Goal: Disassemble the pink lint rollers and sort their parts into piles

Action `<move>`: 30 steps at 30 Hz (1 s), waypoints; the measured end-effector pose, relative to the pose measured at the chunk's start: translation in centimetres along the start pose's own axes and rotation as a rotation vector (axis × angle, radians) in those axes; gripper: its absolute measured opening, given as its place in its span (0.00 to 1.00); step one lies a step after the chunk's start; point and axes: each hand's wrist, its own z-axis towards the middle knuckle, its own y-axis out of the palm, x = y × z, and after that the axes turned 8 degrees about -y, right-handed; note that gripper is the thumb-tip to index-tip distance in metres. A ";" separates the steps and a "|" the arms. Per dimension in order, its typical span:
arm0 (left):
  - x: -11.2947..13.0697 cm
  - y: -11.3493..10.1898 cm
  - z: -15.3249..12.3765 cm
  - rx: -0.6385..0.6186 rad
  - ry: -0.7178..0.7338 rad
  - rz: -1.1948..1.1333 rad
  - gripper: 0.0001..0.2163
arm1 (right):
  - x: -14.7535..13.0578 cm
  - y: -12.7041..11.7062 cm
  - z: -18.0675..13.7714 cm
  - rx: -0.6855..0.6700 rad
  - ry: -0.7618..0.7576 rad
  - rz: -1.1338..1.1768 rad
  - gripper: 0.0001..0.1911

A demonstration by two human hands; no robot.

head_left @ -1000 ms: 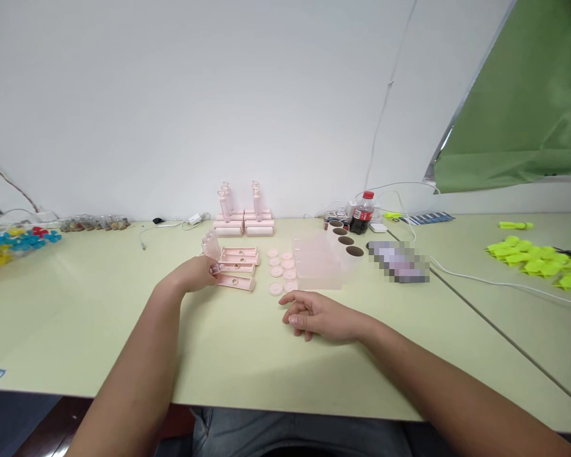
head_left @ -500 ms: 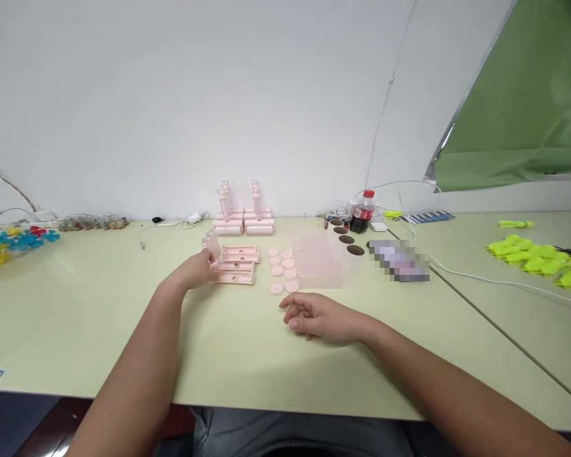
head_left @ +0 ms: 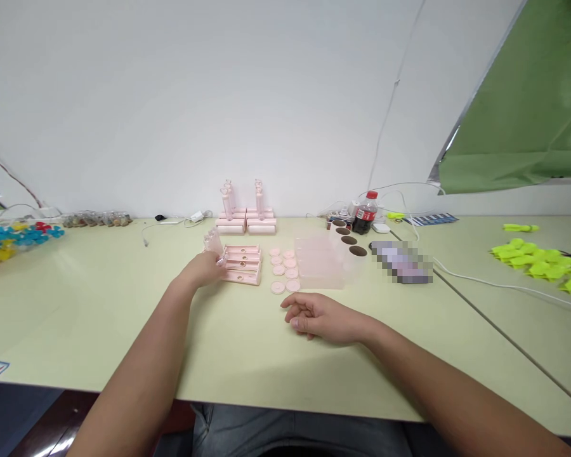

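Note:
My left hand (head_left: pixel 205 269) rests at the left ends of several long pink trays (head_left: pixel 250 277) with round holes. Its fingers are bent, and fingertips touch a small clear part by the tray ends; what they grip is partly hidden. Behind that hand stand several clear, pinkish upright pieces (head_left: pixel 212 239). My right hand (head_left: pixel 316 317) hovers or rests low over the table, fingers loosely curled and apart, with nothing in it. Just beyond it lie two rows of pink discs (head_left: pixel 278 270). Translucent pink boxes or sleeves (head_left: pixel 320 263) lie to their right.
Pink assembled units (head_left: pixel 261 226) with upright handles stand by the wall. White rolls with brown cores (head_left: pixel 358 251), a cola bottle (head_left: pixel 365 213) and a blurred phone-like object (head_left: pixel 402 261) are to the right. Yellow-green pieces (head_left: pixel 535 257) lie far right, coloured pieces (head_left: pixel 23 238) far left.
My left hand has moved slightly right, and the nearest pink tray has slid right with it, closer in line with the others. My right hand has stayed put. The view has shifted slightly.

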 end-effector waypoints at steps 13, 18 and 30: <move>-1.1 0.5 1.1 0.017 -0.056 -0.011 0.24 | -0.1 0.1 0.0 0.004 0.003 -0.002 0.21; -0.4 0.1 0.4 0.040 -0.057 -0.037 0.19 | -0.1 0.0 0.0 0.002 0.012 -0.008 0.21; -0.4 -0.9 -0.7 0.208 -0.063 -0.343 0.18 | -0.1 0.2 0.0 0.007 0.008 -0.001 0.20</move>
